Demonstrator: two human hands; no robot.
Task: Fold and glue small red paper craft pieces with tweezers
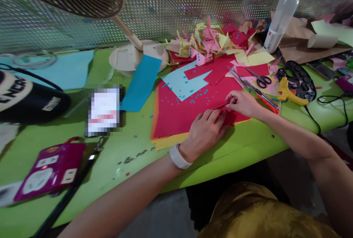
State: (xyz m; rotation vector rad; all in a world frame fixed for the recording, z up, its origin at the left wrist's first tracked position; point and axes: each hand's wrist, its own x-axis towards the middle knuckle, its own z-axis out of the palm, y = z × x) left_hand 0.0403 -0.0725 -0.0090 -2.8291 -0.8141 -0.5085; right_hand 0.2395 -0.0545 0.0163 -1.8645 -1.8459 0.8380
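Note:
A thin, dark red paper strip [221, 107], possibly rolled or folded, runs between my two hands above a red sheet [176, 118]. My right hand [240, 102] pinches one end between thumb and fingers. Closed and bent, my left hand [205, 132] lies low on the sheet with its fingertips at the other end; the thumb is hidden. A white band [179, 156] circles the left wrist. Yellow paper [171, 141] sticks out beneath the red sheet. On top lie a pale blue sheet [182, 83] and many tiny blue paper bits.
Right of the papers are a cutter knife [266, 100], scissors [261, 78], a yellow glue gun [289, 92] and a black palette [299, 78]. Paper scraps [209, 39] heap up behind, near a white bottle [281, 23]. A fan [132, 56], blue strip [142, 83] and purple pouch [51, 168] stand left.

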